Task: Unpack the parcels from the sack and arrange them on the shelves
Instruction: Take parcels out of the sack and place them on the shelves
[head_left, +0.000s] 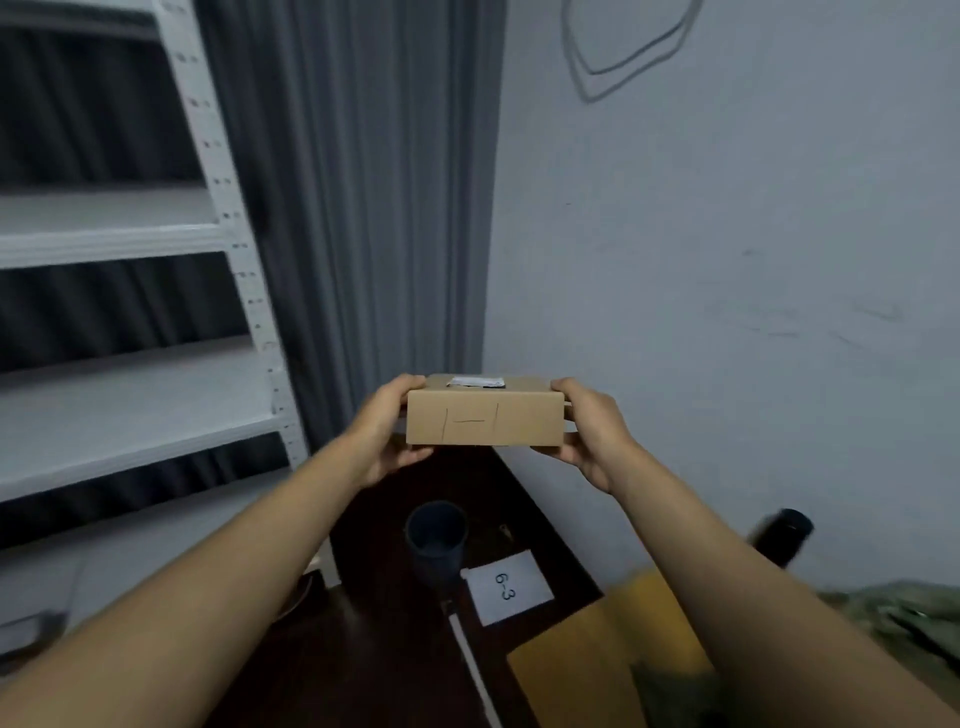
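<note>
A small brown cardboard parcel (485, 422) marked "1-1" on its near side, with a white label on top, is held up in front of me. My left hand (384, 431) grips its left end and my right hand (589, 434) grips its right end, fingers over the top and thumbs beneath. The white metal shelves (119, 239) stand to the left with several bare boards. At the lower right a green sack (904, 618) lies blurred, partly behind my right forearm.
Below the parcel is a dark wooden surface (374, 639) with a dark cup (435, 538), a white card reading "6-3" (508, 586) and a brown envelope or flat box (602, 660). Grey curtain (358, 197) hangs behind; a plain wall fills the right.
</note>
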